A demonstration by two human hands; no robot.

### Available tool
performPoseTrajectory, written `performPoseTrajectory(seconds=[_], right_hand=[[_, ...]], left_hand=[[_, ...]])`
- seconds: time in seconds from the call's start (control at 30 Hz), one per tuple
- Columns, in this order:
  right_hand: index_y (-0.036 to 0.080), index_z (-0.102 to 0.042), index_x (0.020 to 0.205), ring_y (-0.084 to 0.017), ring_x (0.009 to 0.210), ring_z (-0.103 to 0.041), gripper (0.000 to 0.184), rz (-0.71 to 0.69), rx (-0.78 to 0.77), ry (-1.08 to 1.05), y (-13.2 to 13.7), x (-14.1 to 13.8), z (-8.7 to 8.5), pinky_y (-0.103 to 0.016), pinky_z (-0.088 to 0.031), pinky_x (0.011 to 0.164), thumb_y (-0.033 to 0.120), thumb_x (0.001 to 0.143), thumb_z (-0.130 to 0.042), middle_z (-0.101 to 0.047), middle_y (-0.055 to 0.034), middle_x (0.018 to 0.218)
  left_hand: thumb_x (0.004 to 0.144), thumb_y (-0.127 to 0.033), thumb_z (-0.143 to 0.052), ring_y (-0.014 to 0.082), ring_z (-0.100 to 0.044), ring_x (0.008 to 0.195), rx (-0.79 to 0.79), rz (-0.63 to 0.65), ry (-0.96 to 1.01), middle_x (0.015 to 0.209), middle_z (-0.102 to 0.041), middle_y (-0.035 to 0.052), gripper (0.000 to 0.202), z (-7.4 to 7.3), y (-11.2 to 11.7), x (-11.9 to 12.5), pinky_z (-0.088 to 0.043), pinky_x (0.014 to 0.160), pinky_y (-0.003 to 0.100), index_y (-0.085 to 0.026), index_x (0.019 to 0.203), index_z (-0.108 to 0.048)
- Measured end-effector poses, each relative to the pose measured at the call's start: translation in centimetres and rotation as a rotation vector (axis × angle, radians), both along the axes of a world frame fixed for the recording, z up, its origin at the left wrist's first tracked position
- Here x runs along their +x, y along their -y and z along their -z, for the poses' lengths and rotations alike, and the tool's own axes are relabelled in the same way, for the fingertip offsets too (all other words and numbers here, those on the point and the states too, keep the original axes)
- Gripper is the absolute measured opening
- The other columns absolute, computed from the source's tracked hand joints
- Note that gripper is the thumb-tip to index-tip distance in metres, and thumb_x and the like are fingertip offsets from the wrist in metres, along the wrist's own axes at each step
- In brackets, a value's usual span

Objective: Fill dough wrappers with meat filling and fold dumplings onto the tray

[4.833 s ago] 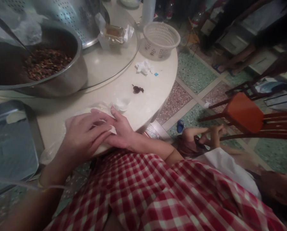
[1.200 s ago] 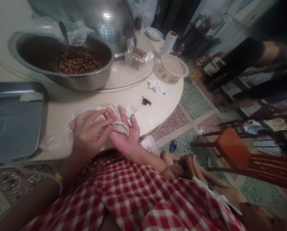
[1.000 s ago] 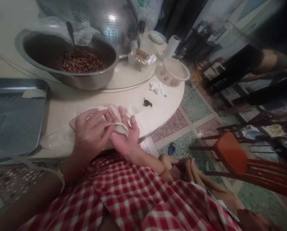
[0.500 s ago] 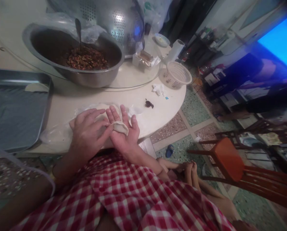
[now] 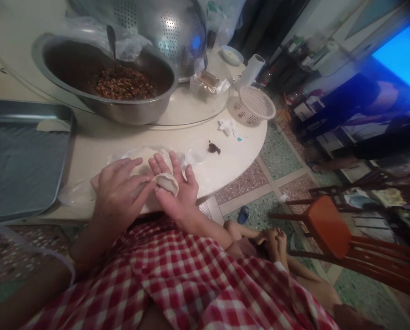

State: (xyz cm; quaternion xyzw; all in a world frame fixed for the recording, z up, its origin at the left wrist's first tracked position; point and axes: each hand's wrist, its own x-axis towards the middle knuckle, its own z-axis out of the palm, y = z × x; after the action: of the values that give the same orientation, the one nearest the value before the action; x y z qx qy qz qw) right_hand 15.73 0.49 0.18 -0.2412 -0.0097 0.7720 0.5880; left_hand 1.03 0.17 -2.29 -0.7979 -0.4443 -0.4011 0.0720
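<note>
I have the pale half-moon dough piece on the right hand, fingers spread; the left hand's grip looks nearly closed, pinching one end. Judged: folded, edge seal unconfirmed. One similar pale piece lies in the grey rectangular metal tray; brown chopped filling is left.

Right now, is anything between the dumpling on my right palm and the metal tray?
Yes. Your left hand is directly between the dumpling and the metal tray, its fingertips at the dumpling's left end. Clear plastic also lies beside the tray's right edge.
</note>
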Motion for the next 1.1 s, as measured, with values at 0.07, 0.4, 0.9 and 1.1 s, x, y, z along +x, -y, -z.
performPoseTrajectory(seconds=[0.07,0.4,0.9,1.1], right_hand=[[0.027,-0.056,0.130,-0.020,0.114,-0.068,0.047,-0.005,-0.003,-0.020,0.0,0.0,0.1,-0.042,-0.055,0.094,0.047,0.098,-0.029,-0.071,-0.0063,0.122],[0.025,-0.058,0.126,-0.022,0.097,-0.071,0.047,-0.172,0.032,-0.005,0.3,0.5,-0.2,-0.044,-0.061,0.084,0.049,0.097,-0.028,-0.071,-0.0109,0.124],[0.021,-0.060,0.121,-0.019,0.083,-0.073,0.046,-0.254,-0.013,-0.018,0.5,0.8,-0.9,-0.044,-0.063,0.078,0.040,0.101,-0.023,-0.074,-0.0100,0.116],[0.021,-0.058,0.125,-0.020,0.082,-0.073,0.041,-0.306,-0.015,-0.058,0.2,1.1,-0.2,-0.045,-0.064,0.077,0.040,0.101,-0.030,-0.072,-0.0109,0.121]], left_hand=[[0.089,-0.023,-0.071,0.0316,-0.062,0.117,0.012,0.019,0.000,0.118,-0.073,0.0126,0.006,0.0,0.0,0.0,-0.052,0.099,0.050,-0.019,0.088,-0.067],[0.089,-0.025,-0.072,0.0325,-0.059,0.121,-0.019,0.055,0.002,0.129,-0.069,0.0123,0.011,-1.6,-0.2,-0.2,-0.050,0.098,0.053,-0.023,0.101,-0.072],[0.086,-0.021,-0.074,0.0320,-0.056,0.128,0.019,0.130,-0.064,0.133,-0.067,0.0069,0.011,-1.6,0.0,-0.3,-0.047,0.103,0.049,-0.024,0.096,-0.070],[0.088,-0.019,-0.070,0.0302,-0.058,0.125,0.090,0.132,-0.133,0.126,-0.069,0.0066,0.007,-1.4,0.4,0.0,-0.048,0.100,0.047,-0.023,0.093,-0.067]])
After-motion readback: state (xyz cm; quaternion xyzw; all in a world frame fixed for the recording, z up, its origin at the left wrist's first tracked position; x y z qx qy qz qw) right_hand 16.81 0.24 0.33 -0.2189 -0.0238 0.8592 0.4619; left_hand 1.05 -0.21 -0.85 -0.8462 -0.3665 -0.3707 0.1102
